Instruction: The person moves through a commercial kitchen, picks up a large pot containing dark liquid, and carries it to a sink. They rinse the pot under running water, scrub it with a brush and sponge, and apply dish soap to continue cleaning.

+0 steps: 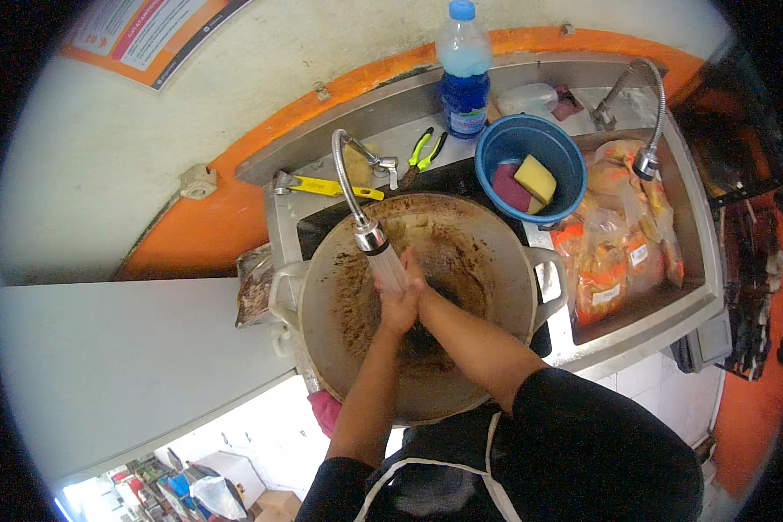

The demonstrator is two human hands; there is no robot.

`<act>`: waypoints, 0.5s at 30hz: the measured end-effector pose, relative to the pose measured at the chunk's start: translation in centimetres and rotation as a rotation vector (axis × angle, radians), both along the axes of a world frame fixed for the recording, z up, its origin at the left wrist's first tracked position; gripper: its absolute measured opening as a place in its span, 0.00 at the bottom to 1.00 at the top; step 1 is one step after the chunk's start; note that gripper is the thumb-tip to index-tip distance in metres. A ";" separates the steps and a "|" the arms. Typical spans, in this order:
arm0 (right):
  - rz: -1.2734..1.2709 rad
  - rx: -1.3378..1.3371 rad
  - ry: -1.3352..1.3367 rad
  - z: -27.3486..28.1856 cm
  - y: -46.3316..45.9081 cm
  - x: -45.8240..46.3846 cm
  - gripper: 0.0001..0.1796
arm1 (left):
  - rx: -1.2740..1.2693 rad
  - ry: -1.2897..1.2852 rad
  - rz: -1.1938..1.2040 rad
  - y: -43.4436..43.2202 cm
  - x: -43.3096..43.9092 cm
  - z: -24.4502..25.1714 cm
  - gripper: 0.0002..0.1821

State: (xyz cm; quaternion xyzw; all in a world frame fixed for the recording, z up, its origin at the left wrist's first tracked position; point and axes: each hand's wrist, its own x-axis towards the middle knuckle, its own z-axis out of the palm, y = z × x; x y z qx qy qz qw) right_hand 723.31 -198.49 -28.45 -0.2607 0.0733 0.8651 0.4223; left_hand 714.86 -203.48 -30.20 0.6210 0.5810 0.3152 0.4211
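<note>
Under a running flexible faucet (370,236), my left hand (397,312) and my right hand (415,277) are pressed together. Water falls in a spray onto them, and I see no object between them. Both hands are over a large metal wok (326,326) with two loop handles. Brown residue coats much of its inner wall. My forearms cover part of the wok's near side, and the fingers are too blurred and overlapped to separate clearly.
Behind the wok lie a yellow-handled tool (329,187), pliers (424,153) and a bottle of blue liquid (464,85). A blue bucket (487,186) holds sponges. Bagged raw poultry (603,261) fills the right sink basin (688,297) below a second faucet (646,162). A grey counter (130,365) is on the left.
</note>
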 end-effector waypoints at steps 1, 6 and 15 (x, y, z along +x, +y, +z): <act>0.058 -0.026 0.013 0.6 -1.1 -0.4 0.44 | -0.192 0.095 0.048 0.7 -2.0 -0.4 0.31; 0.118 -0.060 0.074 0.2 -3.9 -1.0 0.46 | -0.485 0.326 0.109 2.4 -4.7 0.3 0.28; 0.423 -0.013 0.103 1.6 1.0 0.6 0.47 | 0.341 0.245 0.065 -0.8 2.9 6.9 0.37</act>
